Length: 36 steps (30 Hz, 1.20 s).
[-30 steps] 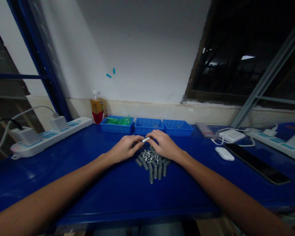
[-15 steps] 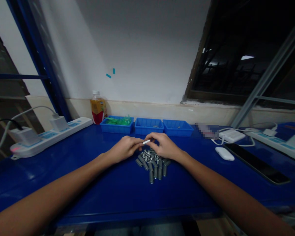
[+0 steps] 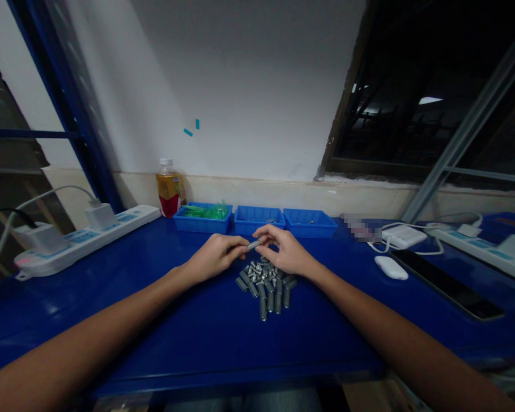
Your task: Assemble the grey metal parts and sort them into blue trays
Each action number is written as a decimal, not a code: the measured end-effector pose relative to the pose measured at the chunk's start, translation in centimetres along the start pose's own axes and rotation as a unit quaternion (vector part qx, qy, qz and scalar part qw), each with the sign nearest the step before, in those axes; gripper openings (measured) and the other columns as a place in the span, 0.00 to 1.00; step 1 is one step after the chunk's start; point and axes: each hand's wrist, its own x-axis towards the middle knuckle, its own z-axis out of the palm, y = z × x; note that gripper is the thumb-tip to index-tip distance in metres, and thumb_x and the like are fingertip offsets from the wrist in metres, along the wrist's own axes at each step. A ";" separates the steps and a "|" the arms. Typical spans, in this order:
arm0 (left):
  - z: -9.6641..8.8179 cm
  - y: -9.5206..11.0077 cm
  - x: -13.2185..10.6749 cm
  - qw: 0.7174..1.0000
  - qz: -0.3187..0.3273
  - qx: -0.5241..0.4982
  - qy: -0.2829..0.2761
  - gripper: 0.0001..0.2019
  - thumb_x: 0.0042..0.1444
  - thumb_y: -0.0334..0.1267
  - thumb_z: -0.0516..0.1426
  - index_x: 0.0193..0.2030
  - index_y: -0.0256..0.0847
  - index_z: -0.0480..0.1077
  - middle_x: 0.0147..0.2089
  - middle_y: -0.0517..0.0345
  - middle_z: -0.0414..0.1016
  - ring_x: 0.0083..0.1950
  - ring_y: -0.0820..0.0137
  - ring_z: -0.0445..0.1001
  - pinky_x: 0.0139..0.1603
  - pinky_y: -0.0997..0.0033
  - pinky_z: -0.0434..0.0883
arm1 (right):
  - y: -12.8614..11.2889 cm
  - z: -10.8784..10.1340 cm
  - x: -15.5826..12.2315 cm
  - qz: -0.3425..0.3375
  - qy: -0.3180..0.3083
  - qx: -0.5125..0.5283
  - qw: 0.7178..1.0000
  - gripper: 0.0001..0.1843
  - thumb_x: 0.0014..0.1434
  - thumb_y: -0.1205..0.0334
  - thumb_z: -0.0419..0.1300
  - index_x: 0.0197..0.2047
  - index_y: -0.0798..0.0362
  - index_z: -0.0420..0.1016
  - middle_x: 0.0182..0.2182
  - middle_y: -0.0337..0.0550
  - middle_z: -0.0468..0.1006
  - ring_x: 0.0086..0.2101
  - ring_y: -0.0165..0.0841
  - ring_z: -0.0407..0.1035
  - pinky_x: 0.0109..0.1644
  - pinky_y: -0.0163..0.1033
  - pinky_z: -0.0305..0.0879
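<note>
My left hand [image 3: 214,257] and my right hand [image 3: 283,252] meet above the blue table [image 3: 189,326], fingers pinched on the two ends of one small grey metal cylinder [image 3: 253,245]. Just below and in front of them lies a pile of several similar metal cylinders [image 3: 266,283] on the table. Both forearms stretch in from the bottom corners.
Three blue trays [image 3: 257,219] stand in a row behind the hands, the left one holding green bits. A drink bottle [image 3: 170,194] stands by the wall. White power strips [image 3: 77,240] lie at left and far right. A white mouse [image 3: 390,267] and a dark tablet [image 3: 450,286] lie at right.
The hands have lifted slightly and kept the small cylinder pinched between them; it has turned and looks darker. The pile has not moved.
</note>
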 end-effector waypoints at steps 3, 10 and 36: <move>-0.2 0.1 0.0 1.000 0.004 -0.001 -0.002 0.12 0.61 0.37 0.49 0.39 0.37 0.73 0.31 0.58 0.77 0.31 0.72 0.75 0.33 0.77 0.64 | -0.1 -0.1 0.1 0.008 -0.007 0.013 1.000 0.05 0.55 0.69 0.55 0.37 0.56 0.70 0.32 0.42 0.75 0.33 0.28 0.69 0.40 0.37 0.65; 0.1 -0.1 -0.1 0.999 0.025 0.045 -0.005 0.12 0.60 0.37 0.49 0.37 0.37 0.73 0.30 0.57 0.77 0.30 0.72 0.74 0.31 0.77 0.64 | -0.6 -0.2 0.2 0.075 -0.046 -0.008 0.996 0.06 0.58 0.66 0.54 0.37 0.57 0.71 0.26 0.40 0.75 0.28 0.28 0.68 0.33 0.33 0.62; 0.1 0.4 0.0 1.000 -0.021 -0.018 0.016 0.13 0.60 0.40 0.49 0.40 0.37 0.73 0.29 0.58 0.77 0.29 0.73 0.73 0.28 0.78 0.64 | -0.9 -0.1 0.1 0.053 0.019 -0.046 0.997 0.08 0.58 0.61 0.55 0.37 0.57 0.72 0.27 0.40 0.74 0.28 0.27 0.66 0.32 0.33 0.59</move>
